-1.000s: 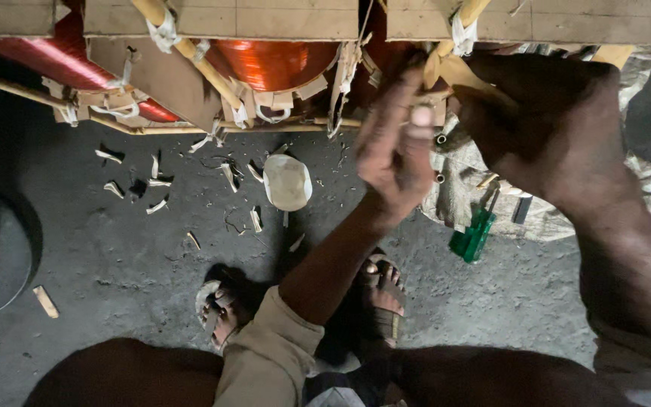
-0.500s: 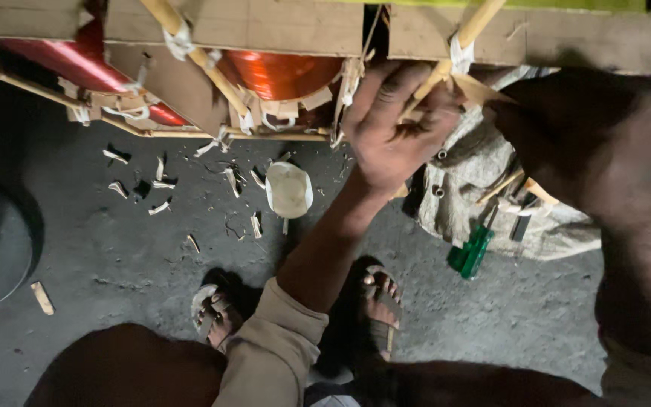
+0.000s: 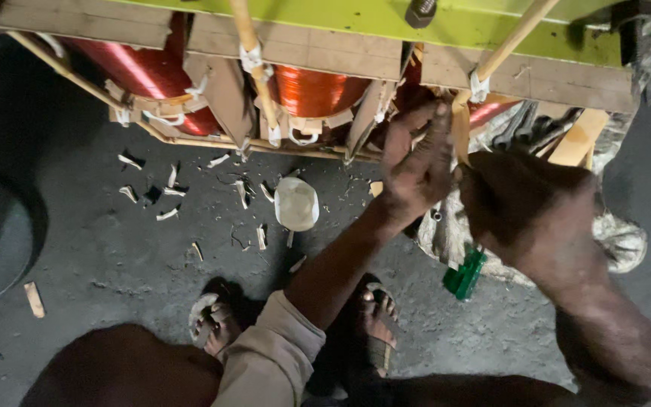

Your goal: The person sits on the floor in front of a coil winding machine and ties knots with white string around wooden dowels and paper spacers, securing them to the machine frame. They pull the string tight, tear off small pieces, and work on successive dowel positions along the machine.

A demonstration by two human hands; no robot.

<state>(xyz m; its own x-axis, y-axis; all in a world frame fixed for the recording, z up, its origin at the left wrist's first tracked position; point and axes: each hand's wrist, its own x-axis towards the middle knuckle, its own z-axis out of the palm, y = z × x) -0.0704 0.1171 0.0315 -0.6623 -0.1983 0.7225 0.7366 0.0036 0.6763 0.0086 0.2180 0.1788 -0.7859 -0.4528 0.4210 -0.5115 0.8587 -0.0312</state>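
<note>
Where both hands meet — tan strip half hidden.

A tan strip — flat, hanging upright beside the orange coil — pinched between both hands.

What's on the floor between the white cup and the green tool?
In the head view, the left forearm crosses the dark floor between the white cup and the green tool. The tool lies at the edge of a pale rag.
</note>
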